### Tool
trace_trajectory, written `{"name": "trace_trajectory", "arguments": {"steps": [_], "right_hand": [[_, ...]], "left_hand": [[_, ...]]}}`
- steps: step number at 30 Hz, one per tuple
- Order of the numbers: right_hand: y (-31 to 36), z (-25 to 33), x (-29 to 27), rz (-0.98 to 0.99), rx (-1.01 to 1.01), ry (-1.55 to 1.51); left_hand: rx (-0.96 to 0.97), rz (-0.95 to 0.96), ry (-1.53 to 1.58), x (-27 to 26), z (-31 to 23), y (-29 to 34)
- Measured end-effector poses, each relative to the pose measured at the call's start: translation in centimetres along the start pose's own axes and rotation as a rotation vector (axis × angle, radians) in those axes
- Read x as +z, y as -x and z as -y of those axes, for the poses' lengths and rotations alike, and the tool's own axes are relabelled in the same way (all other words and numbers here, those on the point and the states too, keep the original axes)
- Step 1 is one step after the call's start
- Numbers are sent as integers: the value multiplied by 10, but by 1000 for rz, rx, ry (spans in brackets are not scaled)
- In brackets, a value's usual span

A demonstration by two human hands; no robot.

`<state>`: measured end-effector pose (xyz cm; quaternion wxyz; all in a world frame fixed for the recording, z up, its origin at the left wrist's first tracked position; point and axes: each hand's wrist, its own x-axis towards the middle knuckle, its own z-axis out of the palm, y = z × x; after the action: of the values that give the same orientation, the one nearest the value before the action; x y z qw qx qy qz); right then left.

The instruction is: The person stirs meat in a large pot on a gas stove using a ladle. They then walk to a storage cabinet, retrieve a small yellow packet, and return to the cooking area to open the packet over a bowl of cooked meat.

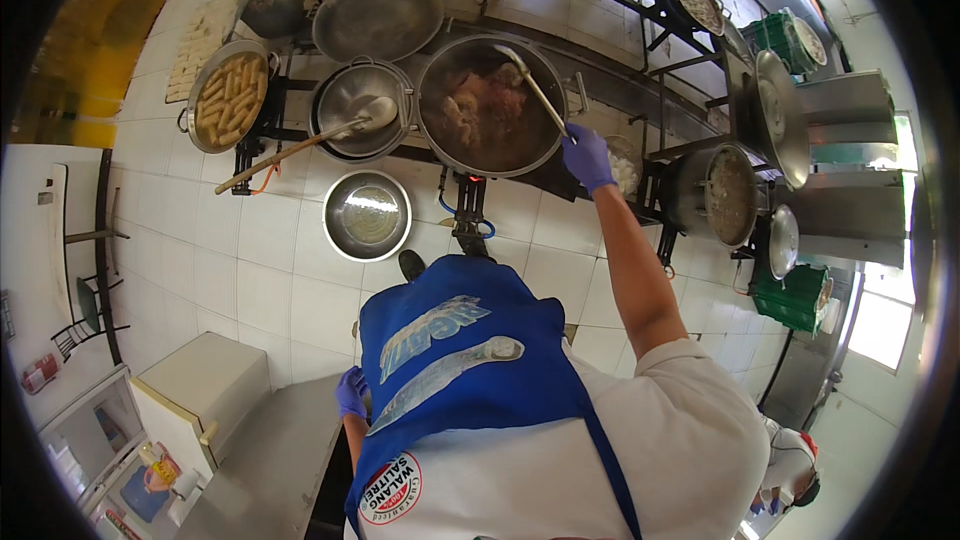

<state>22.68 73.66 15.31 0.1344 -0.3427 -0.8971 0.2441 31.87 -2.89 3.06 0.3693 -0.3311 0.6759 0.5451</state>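
My right hand (588, 157), in a purple glove, is closed around the handle of a long cooking spoon (540, 95). The spoon slants across a wide metal pan (435, 145), its far end by the pan's back rim. Chunks of pinkish-brown meat (482, 105) lie in dark liquid in the pan. My left hand (351, 393), also gloved in purple, hangs low beside my blue apron (465, 340). Its fingers look loose, with nothing visible in them, though the apron hides part of the hand.
Left of the pan, a wooden-handled ladle (375, 113) rests across nested metal bowls (335, 145). Beyond is a pan of fried rolls (228, 100). A steel basin (367, 216) sits on the tiled floor. To the right are a big pot (690, 195) and a standing lid (782, 120); another person (790, 465) is behind.
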Motion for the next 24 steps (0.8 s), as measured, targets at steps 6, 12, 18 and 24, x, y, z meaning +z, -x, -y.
{"name": "trace_trajectory", "arguments": {"steps": [6, 12, 18, 24], "right_hand": [[-93, -5, 36, 246, -103, 234], [-157, 27, 98, 332, -242, 588], [-179, 79, 150, 516, -413, 947], [-193, 45, 192, 683, -398, 1234]], "left_hand": [[188, -133, -149, 26, 84, 33], [-75, -200, -73, 61, 165, 93], [137, -217, -649, 111, 217, 185], [-169, -279, -207, 146, 208, 227]]}}
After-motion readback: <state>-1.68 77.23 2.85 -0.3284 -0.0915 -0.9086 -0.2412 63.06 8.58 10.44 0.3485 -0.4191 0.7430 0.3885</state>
